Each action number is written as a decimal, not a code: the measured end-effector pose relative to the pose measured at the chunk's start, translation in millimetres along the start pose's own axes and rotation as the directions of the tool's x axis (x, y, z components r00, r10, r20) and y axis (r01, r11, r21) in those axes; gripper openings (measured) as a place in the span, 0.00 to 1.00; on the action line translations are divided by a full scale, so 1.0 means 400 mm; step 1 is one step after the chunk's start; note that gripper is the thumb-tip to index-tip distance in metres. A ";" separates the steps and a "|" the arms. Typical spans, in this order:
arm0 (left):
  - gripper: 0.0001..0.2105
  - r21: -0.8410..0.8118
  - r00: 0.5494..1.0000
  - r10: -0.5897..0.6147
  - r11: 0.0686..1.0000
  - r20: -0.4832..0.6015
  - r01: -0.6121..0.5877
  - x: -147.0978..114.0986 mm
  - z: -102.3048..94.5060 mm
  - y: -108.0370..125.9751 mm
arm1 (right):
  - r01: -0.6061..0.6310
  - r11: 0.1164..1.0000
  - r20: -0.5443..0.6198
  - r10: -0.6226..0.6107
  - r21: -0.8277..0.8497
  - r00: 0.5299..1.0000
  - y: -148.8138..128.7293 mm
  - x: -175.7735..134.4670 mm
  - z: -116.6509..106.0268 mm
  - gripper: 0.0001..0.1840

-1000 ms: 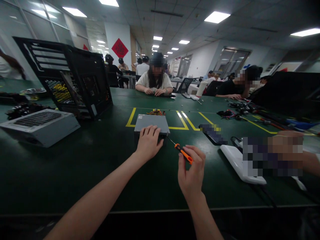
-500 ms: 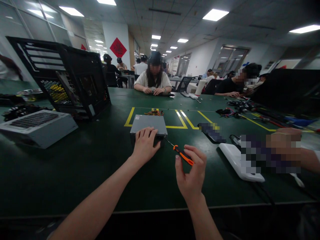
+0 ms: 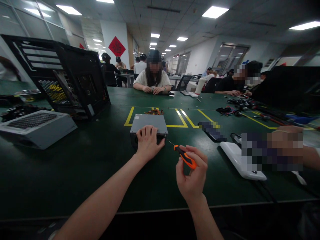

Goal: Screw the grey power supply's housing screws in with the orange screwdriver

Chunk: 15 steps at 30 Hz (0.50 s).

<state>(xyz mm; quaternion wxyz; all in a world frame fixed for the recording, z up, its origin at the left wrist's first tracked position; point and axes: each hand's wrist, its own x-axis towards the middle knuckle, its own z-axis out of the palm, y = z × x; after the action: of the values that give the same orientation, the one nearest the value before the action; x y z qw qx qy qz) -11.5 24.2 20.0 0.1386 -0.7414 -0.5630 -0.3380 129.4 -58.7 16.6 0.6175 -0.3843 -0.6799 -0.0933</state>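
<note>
A grey computer power supply [image 3: 149, 122] sits on the green table, its coloured cables [image 3: 154, 112] bunched behind it. My left hand [image 3: 149, 143] grips its near edge, fingers over the top and thumb low on the right, hiding part of the near face. Between the thumb and fingers of my right hand [image 3: 193, 170] is an orange and black screwdriver [image 3: 184, 156]. Its thin shaft points up and left, with the tip at the near right corner of the power supply. Whether the tip sits in a screw I cannot tell.
At left stand a black computer case [image 3: 75, 80] and a second power supply [image 3: 37, 128]. To the right lie a phone [image 3: 212, 131] and a white device [image 3: 241, 163], beside another person's hand [image 3: 287, 141]. Tools and cables [image 3: 237, 106] lie farther back. Someone sits opposite.
The screwdriver handle has turned a little in my right fingers, showing more orange. My left hand has shifted slightly right on the power supply, which stays in place.
</note>
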 end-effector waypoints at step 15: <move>0.17 0.039 1.000 -0.028 0.999 0.001 0.028 0.002 0.006 0.006 | -0.020 0.994 -0.032 0.016 -0.111 0.999 0.003 -0.005 0.001 0.21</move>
<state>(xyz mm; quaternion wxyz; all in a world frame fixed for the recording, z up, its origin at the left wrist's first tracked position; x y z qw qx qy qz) -8.4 25.5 19.2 0.1479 -0.7309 -0.5799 -0.3281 129.6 -58.4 14.5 0.6065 -0.4227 -0.6605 -0.1313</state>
